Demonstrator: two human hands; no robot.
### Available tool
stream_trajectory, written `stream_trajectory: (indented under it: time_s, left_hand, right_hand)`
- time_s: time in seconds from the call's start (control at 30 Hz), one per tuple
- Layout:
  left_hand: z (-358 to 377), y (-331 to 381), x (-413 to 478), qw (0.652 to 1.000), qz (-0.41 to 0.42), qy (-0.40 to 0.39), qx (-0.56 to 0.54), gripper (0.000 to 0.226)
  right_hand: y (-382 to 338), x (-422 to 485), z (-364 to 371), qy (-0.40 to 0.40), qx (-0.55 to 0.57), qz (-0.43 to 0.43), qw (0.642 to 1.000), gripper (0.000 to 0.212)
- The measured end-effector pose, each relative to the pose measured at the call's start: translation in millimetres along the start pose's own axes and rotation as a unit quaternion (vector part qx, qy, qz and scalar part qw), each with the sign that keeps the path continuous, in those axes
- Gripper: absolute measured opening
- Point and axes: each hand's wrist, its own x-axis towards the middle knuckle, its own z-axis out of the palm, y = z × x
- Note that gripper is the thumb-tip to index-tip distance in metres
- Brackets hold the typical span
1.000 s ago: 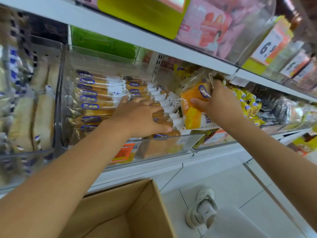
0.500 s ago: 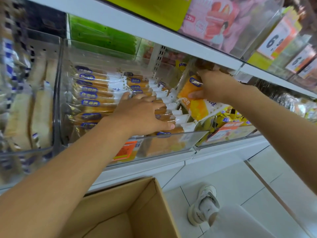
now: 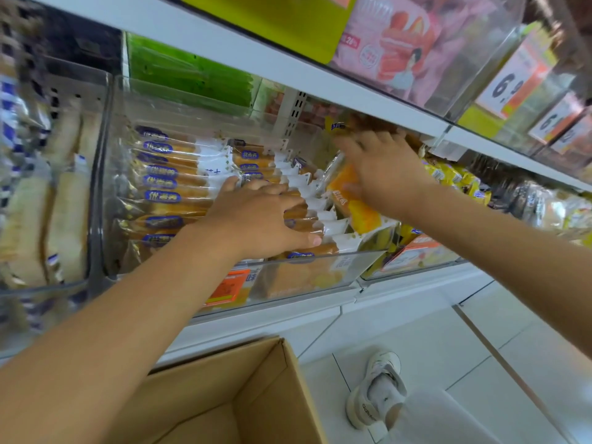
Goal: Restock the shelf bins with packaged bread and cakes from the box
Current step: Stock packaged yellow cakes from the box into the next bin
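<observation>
A clear shelf bin (image 3: 349, 267) holds rows of brown packaged cakes (image 3: 173, 184) with blue labels. My left hand (image 3: 262, 219) lies flat on the right-hand row, fingers straight, pressing the packs down. At the bin's right end my right hand (image 3: 384, 174) holds an orange packaged cake (image 3: 362, 213) upright, thumb on its front and fingers behind it, reaching up under the shelf above. An open cardboard box (image 3: 256, 379) sits below on the floor; its inside is mostly out of view.
A white shelf board (image 3: 256, 59) hangs low over the bin, with price tags (image 3: 519, 81) at the right. A bin of pale bread (image 3: 64, 219) stands to the left and yellow packs (image 3: 455, 177) to the right. My shoe (image 3: 378, 389) is on the tiled floor.
My right hand has carried the orange pack left and deeper into the bin's right end, its fingers stretching further back. My left hand stays pressed on the cakes.
</observation>
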Motion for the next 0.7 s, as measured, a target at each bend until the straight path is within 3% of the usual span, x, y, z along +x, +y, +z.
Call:
stream_trajectory:
  time_s: [0.07, 0.17, 0.3, 0.4, 0.5, 0.6, 0.7]
  left_hand:
    - [-0.2, -0.3, -0.4, 1.000, -0.002, -0.002, -0.006, 0.085]
    - [-0.5, 0.2, -0.7, 1.000, -0.002, -0.007, -0.006, 0.086]
    - [-0.4, -0.4, -0.6, 1.000, 0.000, -0.007, -0.006, 0.086]
    - [-0.2, -0.4, -1.3, 1.000, 0.000, -0.006, -0.008, 0.085]
    - [0.3, -0.3, -1.3, 1.000, 0.000, -0.007, -0.005, 0.085]
    - [0.7, -1.0, -0.4, 1.000, -0.002, -0.006, -0.005, 0.086]
    - [1.2, -0.3, 0.3, 1.000, 0.000, -0.005, -0.004, 0.086]
  right_hand:
    - [-1.3, -11.3, 11.0, 0.005, -0.019, -0.073, 0.997, 0.059]
    - [13.8, -19.4, 16.9, -0.107, -0.036, -0.105, 0.988, 0.091]
    - [23.2, -11.7, 14.7, -0.093, -0.078, -0.132, 0.984, 0.071]
    - [16.5, -7.2, 21.7, -0.129, -0.099, -0.170, 0.972, 0.074]
    - [21.3, -6.7, 7.0, -0.203, 0.042, -0.130, 0.970, 0.059]
    - [25.0, -8.1, -3.1, -0.161, 0.192, -0.051, 0.967, 0.063]
    - [16.7, -7.1, 14.4, -0.144, 0.063, -0.060, 0.986, 0.064]
